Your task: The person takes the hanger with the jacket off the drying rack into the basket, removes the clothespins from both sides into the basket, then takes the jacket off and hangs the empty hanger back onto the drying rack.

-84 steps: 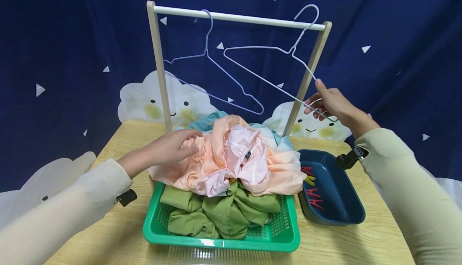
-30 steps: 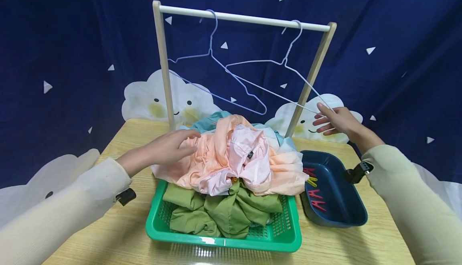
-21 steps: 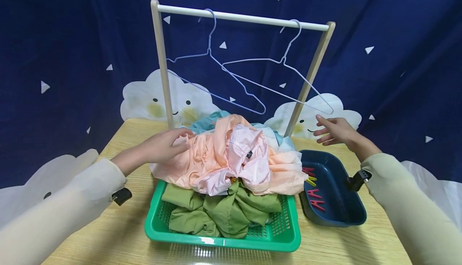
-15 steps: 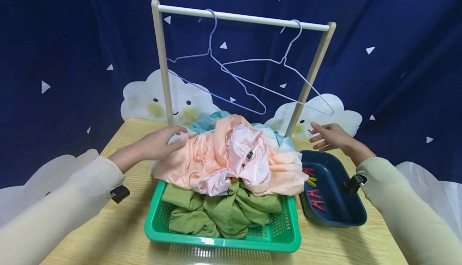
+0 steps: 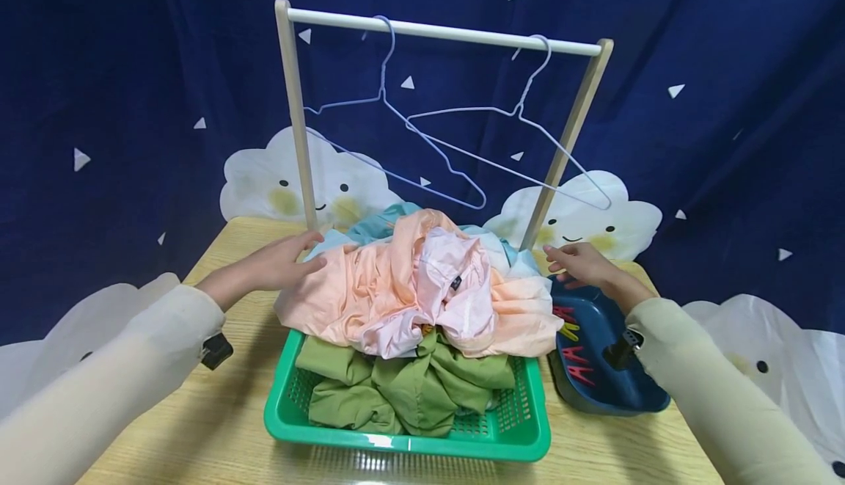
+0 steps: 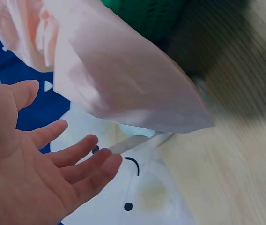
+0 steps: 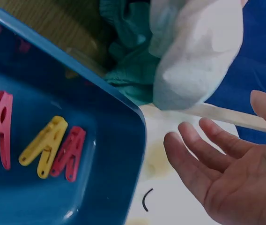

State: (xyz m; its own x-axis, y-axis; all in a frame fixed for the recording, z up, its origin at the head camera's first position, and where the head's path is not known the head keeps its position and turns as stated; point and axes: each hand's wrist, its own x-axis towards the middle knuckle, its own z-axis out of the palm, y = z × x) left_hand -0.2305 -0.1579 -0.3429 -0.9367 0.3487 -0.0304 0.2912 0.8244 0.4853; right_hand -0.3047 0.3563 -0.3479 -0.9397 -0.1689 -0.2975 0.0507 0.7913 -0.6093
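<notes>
My left hand hovers at the left edge of a peach garment, its fingers spread and holding nothing. In the left wrist view the palm and loosely bent fingers are apart from the cloth. The right hand is over the back of a dark blue bin, near the right side of the heap, likewise holding nothing. A white and teal garment hangs close to its fingertips in the right wrist view. Green clothing lies under the peach one in a green basket.
Behind the heap stands a rack with a white bar. Two wire hangers hang on it: a left hanger and a right hanger. Red and yellow clothespins lie in the bin. All this stands on a wooden table.
The right hanger has been hooked on the bar and let go by the right hand. That hand has since moved down and left towards the heap. The left hand has drawn slightly left.
</notes>
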